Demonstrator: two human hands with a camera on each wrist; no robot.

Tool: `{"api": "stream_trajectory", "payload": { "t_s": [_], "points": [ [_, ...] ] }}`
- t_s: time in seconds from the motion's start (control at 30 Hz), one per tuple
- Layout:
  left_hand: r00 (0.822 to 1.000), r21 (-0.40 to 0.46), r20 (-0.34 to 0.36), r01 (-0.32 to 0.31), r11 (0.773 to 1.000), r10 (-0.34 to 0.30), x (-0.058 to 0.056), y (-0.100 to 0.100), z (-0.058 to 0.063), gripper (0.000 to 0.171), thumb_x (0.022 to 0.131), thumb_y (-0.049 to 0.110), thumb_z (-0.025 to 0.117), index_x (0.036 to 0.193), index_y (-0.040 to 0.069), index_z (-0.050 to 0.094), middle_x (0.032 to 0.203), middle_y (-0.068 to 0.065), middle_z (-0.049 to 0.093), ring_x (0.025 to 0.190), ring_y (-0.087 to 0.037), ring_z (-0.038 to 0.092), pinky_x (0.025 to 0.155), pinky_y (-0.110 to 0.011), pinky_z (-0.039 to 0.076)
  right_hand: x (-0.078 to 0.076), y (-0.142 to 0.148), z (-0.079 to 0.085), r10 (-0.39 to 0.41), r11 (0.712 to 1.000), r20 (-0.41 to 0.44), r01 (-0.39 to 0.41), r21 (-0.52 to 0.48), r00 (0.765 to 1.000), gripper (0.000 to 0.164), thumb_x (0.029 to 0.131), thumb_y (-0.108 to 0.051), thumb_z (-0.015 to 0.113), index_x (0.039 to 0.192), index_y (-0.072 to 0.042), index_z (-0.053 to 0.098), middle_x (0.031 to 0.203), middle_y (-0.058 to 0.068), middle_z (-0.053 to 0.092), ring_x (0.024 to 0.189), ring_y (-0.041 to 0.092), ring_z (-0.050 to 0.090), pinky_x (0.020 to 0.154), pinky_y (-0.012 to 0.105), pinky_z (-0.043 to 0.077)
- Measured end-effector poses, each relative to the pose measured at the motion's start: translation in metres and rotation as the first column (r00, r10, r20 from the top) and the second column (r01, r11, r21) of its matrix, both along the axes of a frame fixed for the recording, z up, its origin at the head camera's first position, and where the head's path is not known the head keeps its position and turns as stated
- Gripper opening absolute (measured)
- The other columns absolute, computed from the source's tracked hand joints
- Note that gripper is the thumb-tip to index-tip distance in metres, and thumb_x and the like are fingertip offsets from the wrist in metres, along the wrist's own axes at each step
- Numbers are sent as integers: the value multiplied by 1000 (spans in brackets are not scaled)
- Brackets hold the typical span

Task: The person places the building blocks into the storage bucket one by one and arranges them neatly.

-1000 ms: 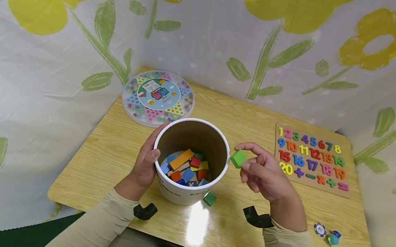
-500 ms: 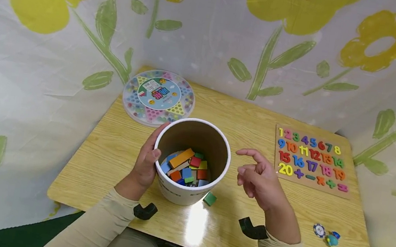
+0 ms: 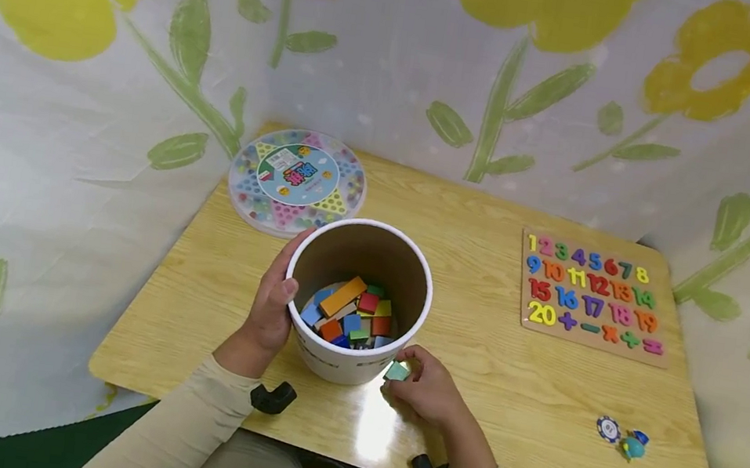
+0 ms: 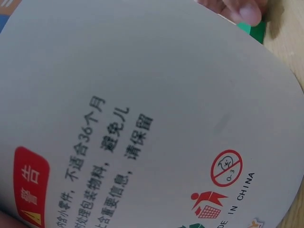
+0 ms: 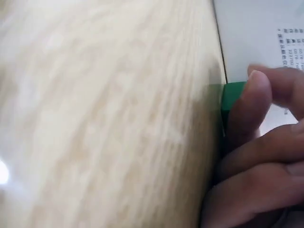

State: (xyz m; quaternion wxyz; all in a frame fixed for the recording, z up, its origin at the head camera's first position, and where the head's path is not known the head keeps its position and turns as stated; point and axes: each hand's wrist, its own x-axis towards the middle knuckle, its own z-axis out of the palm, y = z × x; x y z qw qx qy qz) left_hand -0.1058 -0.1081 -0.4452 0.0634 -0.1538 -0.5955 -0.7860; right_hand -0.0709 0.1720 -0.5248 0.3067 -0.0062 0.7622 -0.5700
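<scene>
A white round bucket (image 3: 336, 363) stands on the table, tilted slightly toward me, with several coloured wooden blocks (image 3: 352, 315) at its bottom. My left hand (image 3: 268, 311) grips the bucket's left side, thumb at the rim; its other fingers are hidden behind the wall. Low by the bucket's right side, my right hand (image 3: 429, 387) pinches a green block (image 3: 397, 371) between thumb and index finger. In the right wrist view the green block (image 5: 232, 95) is at the table surface, close to the bucket wall. Printed warnings cover the bucket wall (image 4: 142, 71) in the left wrist view.
Behind the bucket at left lies a round marble board game (image 3: 298, 183). A wooden number puzzle board (image 3: 594, 298) is at the back right. A poker chip (image 3: 608, 429) and a small blue toy (image 3: 634, 445) lie near the right edge. A flowered curtain (image 3: 379, 92) encloses the table (image 3: 497, 282).
A light green block left my right hand and now lies among the blocks in the bucket. That hand then moved down and left to the green block on the table. The left hand keeps its hold.
</scene>
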Motion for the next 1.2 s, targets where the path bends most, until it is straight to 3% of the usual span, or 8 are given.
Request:
{"api": "stream_trajectory", "payload": {
  "t_s": [0.23,0.53,0.63,0.77,1.0,1.1,1.2],
  "points": [
    [1000,9,-10,-2,1000,2,1,-1,3,71,85,39,48,148,12,30,147,-14,32,130,-46,24,101,-52,28,2,-4,-1,-12,1000,-3,12,18,1000,39,80,-10,70,114,-12,52,69,17,66,40,18,48,38,27,42],
    [1000,6,-10,2,1000,-2,1,-2,2,74,85,41,48,148,10,28,147,-14,32,130,-45,24,101,-55,27,-2,3,10,-56,989,-117,72,131,992,31,78,-11,67,107,-15,58,58,6,54,36,15,42,37,26,37],
    [1000,2,-4,3,1000,-3,1,-2,1,74,84,39,48,148,9,27,147,-11,33,130,-43,25,101,-57,26,-10,11,23,-92,990,-111,103,99,990,30,80,-11,68,108,-15,58,58,13,55,36,15,39,36,25,35],
    [1000,2,5,-1,1000,1,0,-2,-2,74,84,39,49,148,10,27,147,-9,33,131,-41,26,101,-59,25,-23,24,67,-130,991,-144,128,-22,981,31,82,-11,68,111,-10,57,62,21,56,35,16,41,36,26,36],
    [1000,-9,19,1,1000,-1,0,-3,-5,72,84,37,48,149,15,27,148,-6,32,133,-39,25,102,-61,23,-32,29,168,-147,956,-315,53,-289,937,33,85,0,63,115,0,50,55,7,49,37,17,40,35,29,36],
    [1000,-11,16,0,1000,0,-1,-3,-6,72,84,38,48,149,14,27,148,-6,32,133,-39,25,102,-61,22,-33,18,194,-106,950,-369,-16,-313,923,33,84,1,63,114,-1,51,55,6,49,37,19,40,36,31,38],
    [1000,-10,5,-1,1000,2,-1,-1,-8,69,85,35,46,149,14,29,148,-7,33,133,-38,26,102,-63,20,-35,5,203,-53,951,-383,-70,-301,922,36,84,-2,65,118,-2,52,57,8,50,37,19,40,37,32,39]
  ]
}}
